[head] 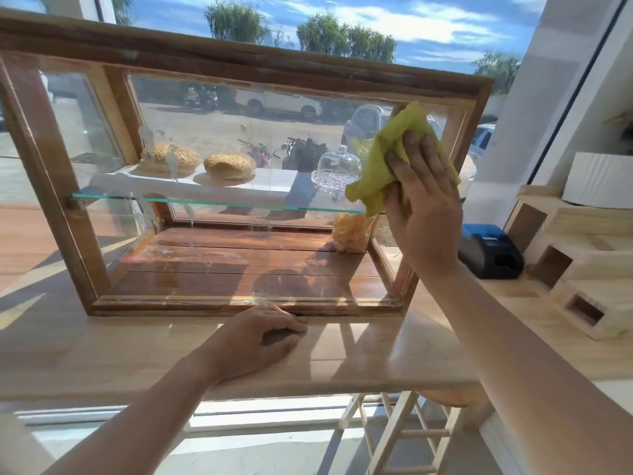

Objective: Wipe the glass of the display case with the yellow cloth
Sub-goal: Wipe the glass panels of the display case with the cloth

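The left hand (pixel 260 341) lay nearest, resting on the tabletop (pixel 102 354) with its fingers loosely curled and their tips touching the lower wooden rail of the display case (pixel 239 68); it held nothing. The right hand (pixel 423 204) was raised to the right end of the front glass (pixel 239 234), palm flat, fingers straight and close together, pressing the yellow cloth (pixel 387 156) against the pane. The cloth was bunched, spilling out above and to the left of the hand, and the palm covered its right part. White streaks and drips ran down the left half of the glass. Inside, two seeded bread rings (pixel 171 158) sat on a white board on the glass shelf (pixel 205 200), with a small glass dome (pixel 339 168) to their right, its right edge hidden by the cloth. On the case floor below the cloth stood a yellow, crumpled-looking item (pixel 351 236) that was hard to identify. A black and blue device (pixel 486 252) sat on the tabletop right of the case.
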